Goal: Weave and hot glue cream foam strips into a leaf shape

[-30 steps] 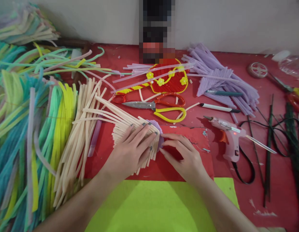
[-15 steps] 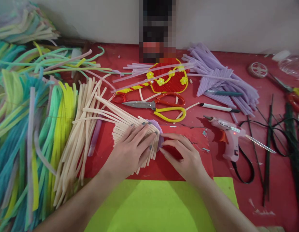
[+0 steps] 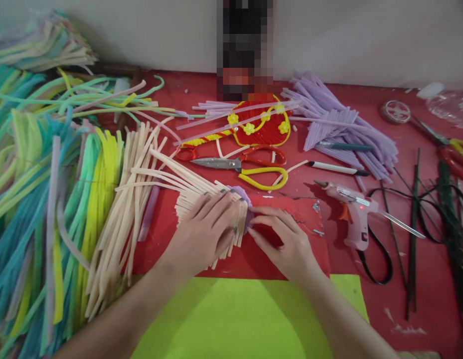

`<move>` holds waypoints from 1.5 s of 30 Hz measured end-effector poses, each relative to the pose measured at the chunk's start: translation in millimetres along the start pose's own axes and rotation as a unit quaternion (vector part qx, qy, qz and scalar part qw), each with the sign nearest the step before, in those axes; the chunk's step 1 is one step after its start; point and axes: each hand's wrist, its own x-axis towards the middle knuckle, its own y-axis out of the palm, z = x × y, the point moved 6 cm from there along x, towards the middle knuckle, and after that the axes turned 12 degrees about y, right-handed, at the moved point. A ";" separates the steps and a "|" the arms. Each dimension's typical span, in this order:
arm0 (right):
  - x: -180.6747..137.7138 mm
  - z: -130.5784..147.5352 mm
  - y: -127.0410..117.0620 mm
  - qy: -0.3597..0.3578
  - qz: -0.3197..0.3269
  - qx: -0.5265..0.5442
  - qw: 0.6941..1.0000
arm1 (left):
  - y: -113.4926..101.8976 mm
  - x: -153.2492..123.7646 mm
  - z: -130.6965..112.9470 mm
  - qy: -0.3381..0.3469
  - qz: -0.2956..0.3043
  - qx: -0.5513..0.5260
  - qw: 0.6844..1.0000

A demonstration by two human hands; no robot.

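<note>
My left hand (image 3: 207,229) lies flat, fingers spread, on a fan of cream strips (image 3: 190,197) over a red felt sheet (image 3: 291,209). The strips' ends meet a small purple disc (image 3: 243,197), which my left fingertips partly cover. My right hand (image 3: 287,239) rests on the red sheet just right of the disc, fingers stretched out, index and thumb tips touching the disc's edge.
Red and yellow scissors (image 3: 240,167) lie behind my hands. A pink glue gun (image 3: 353,214) with a black cord sits to the right. Purple straws (image 3: 339,124), two pens, dark sticks (image 3: 412,224) and a red woven piece (image 3: 263,124) lie further back. Coloured strip bundles (image 3: 40,199) fill the left. Green felt (image 3: 234,319) lies nearest me.
</note>
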 end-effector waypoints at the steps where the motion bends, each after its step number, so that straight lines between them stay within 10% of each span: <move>1: -0.1 0.0 0.1 0.001 0.000 0.000 1.000 | -0.4 0.4 -0.5 0.000 0.003 0.003 1.000; 45: -2.3 -3.3 0.1 0.007 0.020 0.000 1.000 | 1.2 -1.7 0.3 -0.001 0.003 -0.006 1.000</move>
